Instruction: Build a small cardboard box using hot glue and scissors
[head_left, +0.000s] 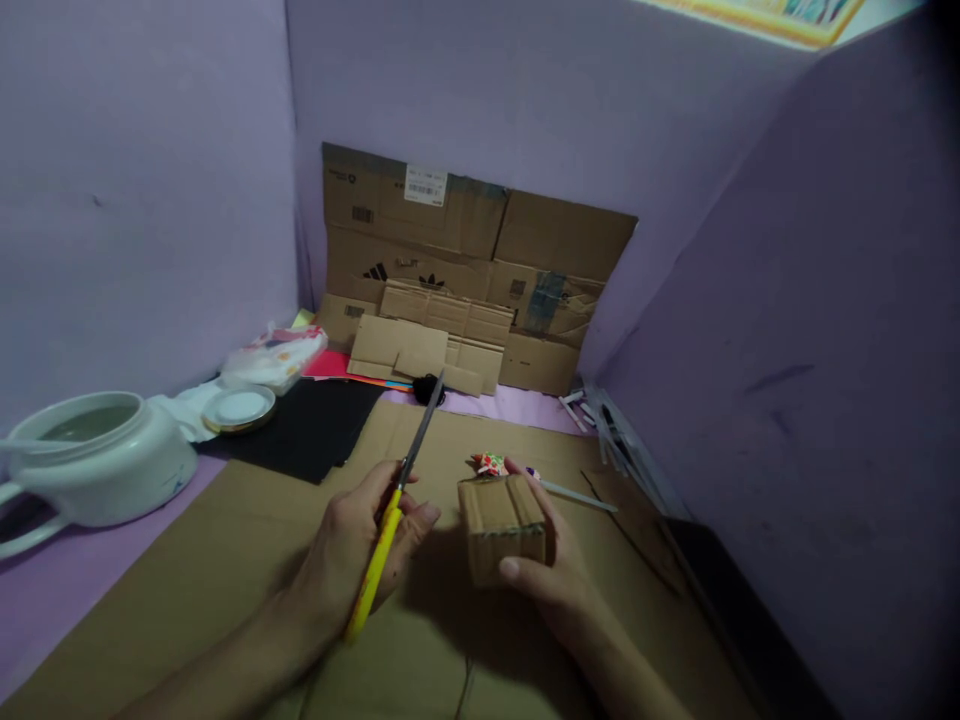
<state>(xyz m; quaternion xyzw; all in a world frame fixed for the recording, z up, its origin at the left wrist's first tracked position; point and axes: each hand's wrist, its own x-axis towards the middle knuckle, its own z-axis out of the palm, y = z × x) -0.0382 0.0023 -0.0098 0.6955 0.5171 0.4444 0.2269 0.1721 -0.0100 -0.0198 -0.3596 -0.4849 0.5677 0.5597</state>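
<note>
My left hand (360, 540) is closed on a pair of scissors (381, 545) with yellow handles, the blades together and pointing up and away from me. In my right hand (551, 570) is a small cardboard box (504, 525), gripped from its right side with the thumb on the near face. The box is held above the cardboard sheet (247, 570) that covers the work surface. Just behind it lies a small red, white and green patterned item (491, 463), partly hidden by the box, with a thin pale strip (577, 495) stretching to the right.
At left stand a white pot (112, 480) and a round lid (238, 407), beside black sheets (300, 430). Cardboard pieces (397, 345) lean at the back before a large cardboard panel (570, 235). Clear strips (626, 440) and a dark flat object (742, 610) line the right wall.
</note>
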